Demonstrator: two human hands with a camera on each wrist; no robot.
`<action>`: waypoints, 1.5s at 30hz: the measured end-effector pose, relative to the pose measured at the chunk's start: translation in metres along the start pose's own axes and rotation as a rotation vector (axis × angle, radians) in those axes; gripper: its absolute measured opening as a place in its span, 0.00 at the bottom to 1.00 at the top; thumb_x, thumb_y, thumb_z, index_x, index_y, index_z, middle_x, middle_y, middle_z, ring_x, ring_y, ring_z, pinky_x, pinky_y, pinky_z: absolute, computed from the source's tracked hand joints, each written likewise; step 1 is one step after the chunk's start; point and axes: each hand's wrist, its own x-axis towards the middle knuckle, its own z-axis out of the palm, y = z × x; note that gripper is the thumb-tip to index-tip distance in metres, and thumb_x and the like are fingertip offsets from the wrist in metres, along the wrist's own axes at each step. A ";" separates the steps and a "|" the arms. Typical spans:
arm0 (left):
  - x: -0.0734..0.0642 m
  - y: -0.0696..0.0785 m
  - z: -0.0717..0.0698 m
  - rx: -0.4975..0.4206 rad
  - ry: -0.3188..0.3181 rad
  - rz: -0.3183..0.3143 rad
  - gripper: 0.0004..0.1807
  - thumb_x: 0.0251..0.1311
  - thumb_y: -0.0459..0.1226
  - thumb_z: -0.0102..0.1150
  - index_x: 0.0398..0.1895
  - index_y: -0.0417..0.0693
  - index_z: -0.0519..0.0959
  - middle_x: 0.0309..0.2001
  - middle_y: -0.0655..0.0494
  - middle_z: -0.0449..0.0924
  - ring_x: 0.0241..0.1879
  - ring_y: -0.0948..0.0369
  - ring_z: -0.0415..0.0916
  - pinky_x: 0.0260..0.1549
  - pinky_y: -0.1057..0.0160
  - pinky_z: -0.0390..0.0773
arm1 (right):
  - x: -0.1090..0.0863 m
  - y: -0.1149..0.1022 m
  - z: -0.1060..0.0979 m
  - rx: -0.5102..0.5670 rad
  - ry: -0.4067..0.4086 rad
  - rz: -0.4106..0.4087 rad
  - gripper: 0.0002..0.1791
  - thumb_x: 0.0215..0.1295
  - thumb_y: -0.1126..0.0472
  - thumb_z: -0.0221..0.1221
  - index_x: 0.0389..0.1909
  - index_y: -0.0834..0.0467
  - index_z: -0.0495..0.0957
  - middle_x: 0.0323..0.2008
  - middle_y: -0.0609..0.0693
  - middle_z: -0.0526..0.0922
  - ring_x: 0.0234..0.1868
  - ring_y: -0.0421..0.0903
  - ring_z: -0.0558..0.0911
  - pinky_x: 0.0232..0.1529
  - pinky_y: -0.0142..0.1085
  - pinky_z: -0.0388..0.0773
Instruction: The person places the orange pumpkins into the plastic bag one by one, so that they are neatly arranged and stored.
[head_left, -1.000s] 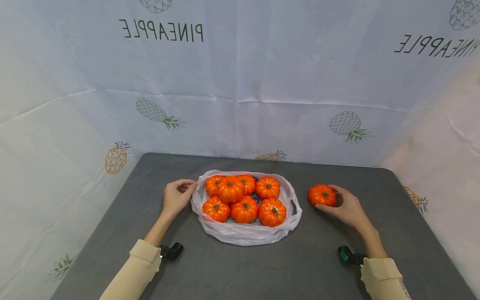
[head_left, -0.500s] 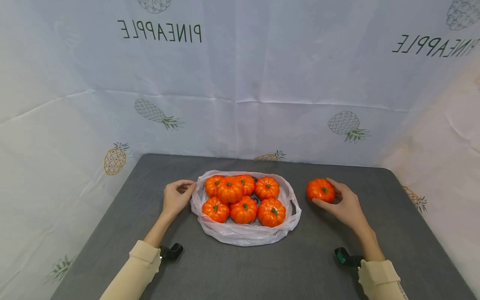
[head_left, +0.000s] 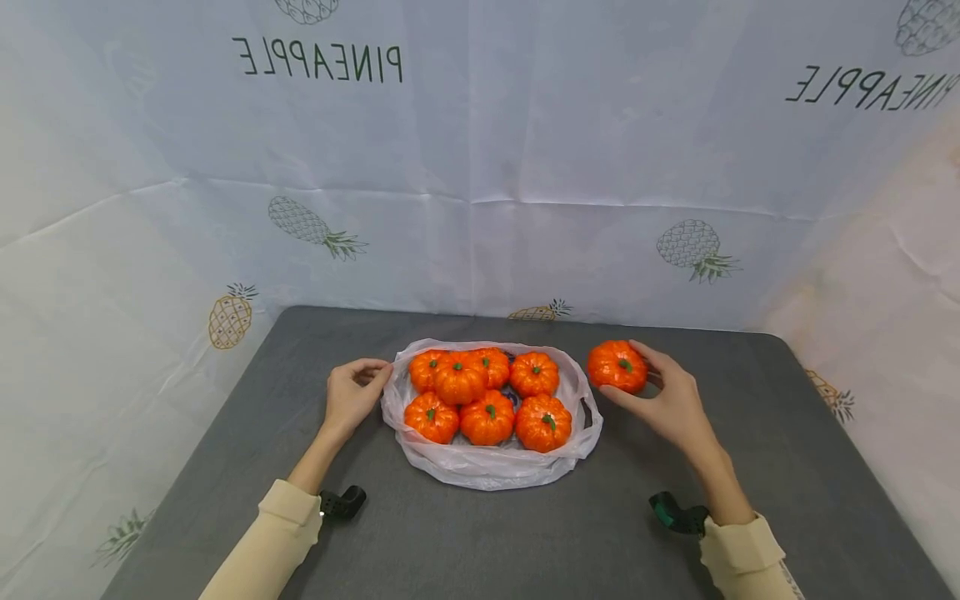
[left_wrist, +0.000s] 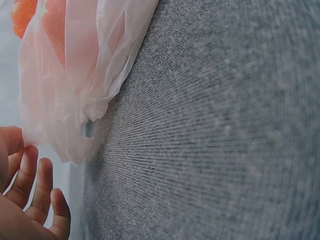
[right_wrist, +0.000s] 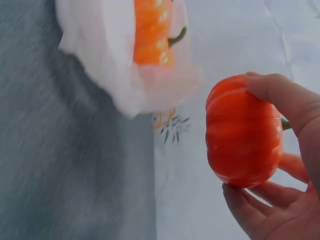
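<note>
A small orange pumpkin (head_left: 617, 367) with a green stem is held by my right hand (head_left: 670, 400), just right of the bag. In the right wrist view the thumb lies on one side of this pumpkin (right_wrist: 243, 132) and the fingers on the other. A thin white plastic bag (head_left: 487, 477), its mouth spread wide, lies mid-table with several similar pumpkins (head_left: 488, 419) inside. My left hand (head_left: 355, 396) pinches the bag's left edge between thumb and index finger. The left wrist view shows that pinch at the bag's rim (left_wrist: 37, 125), the other fingers loosely bent.
The dark grey table (head_left: 480, 550) carries the bag. A white curtain (head_left: 480, 125) printed with pineapples hangs behind it and along both sides. Each wrist wears a black band with a small camera. Something dark blue (head_left: 513, 398) shows between the pumpkins in the bag.
My right hand has raised the pumpkin and carried it left, closer to the bag's right edge. The left hand and the bag have stayed in place.
</note>
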 end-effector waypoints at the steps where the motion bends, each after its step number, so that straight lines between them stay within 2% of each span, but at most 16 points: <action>1: 0.000 0.000 0.000 0.001 0.001 0.001 0.08 0.64 0.38 0.69 0.38 0.41 0.89 0.33 0.44 0.88 0.27 0.71 0.76 0.31 0.75 0.76 | 0.001 -0.002 0.002 0.006 -0.001 -0.009 0.45 0.55 0.57 0.77 0.71 0.67 0.68 0.63 0.68 0.77 0.59 0.66 0.80 0.58 0.60 0.77; 15: 0.001 0.001 0.000 0.005 -0.006 0.006 0.09 0.64 0.38 0.68 0.38 0.41 0.89 0.34 0.43 0.88 0.28 0.70 0.76 0.31 0.74 0.75 | 0.012 -0.037 0.027 0.095 -0.077 -0.060 0.44 0.56 0.58 0.76 0.73 0.61 0.68 0.64 0.64 0.78 0.59 0.62 0.82 0.57 0.57 0.81; 21: 0.001 0.001 0.000 0.003 -0.002 -0.013 0.08 0.64 0.38 0.69 0.38 0.41 0.89 0.34 0.44 0.88 0.28 0.70 0.76 0.30 0.74 0.75 | 0.011 -0.045 0.038 0.136 -0.105 -0.076 0.44 0.56 0.57 0.76 0.73 0.60 0.68 0.65 0.62 0.78 0.60 0.60 0.82 0.56 0.55 0.82; 32: 0.000 -0.002 0.001 0.004 -0.002 0.006 0.08 0.64 0.38 0.69 0.38 0.41 0.89 0.33 0.43 0.88 0.27 0.70 0.76 0.31 0.75 0.76 | 0.009 -0.057 0.060 0.163 -0.142 -0.098 0.43 0.55 0.56 0.76 0.72 0.59 0.70 0.66 0.58 0.78 0.62 0.57 0.81 0.59 0.55 0.81; 40: 0.000 -0.001 0.000 0.003 0.000 0.001 0.08 0.63 0.38 0.69 0.37 0.41 0.89 0.33 0.44 0.88 0.27 0.70 0.76 0.30 0.75 0.76 | 0.008 -0.067 0.074 0.192 -0.158 -0.122 0.42 0.54 0.55 0.77 0.70 0.59 0.72 0.66 0.57 0.78 0.62 0.57 0.81 0.56 0.55 0.83; 45: 0.000 -0.001 0.000 0.006 0.004 -0.002 0.08 0.63 0.38 0.69 0.37 0.41 0.89 0.33 0.44 0.88 0.27 0.70 0.76 0.29 0.74 0.76 | 0.008 -0.070 0.081 0.178 -0.163 -0.147 0.39 0.54 0.55 0.77 0.68 0.54 0.74 0.65 0.53 0.79 0.61 0.54 0.81 0.54 0.53 0.84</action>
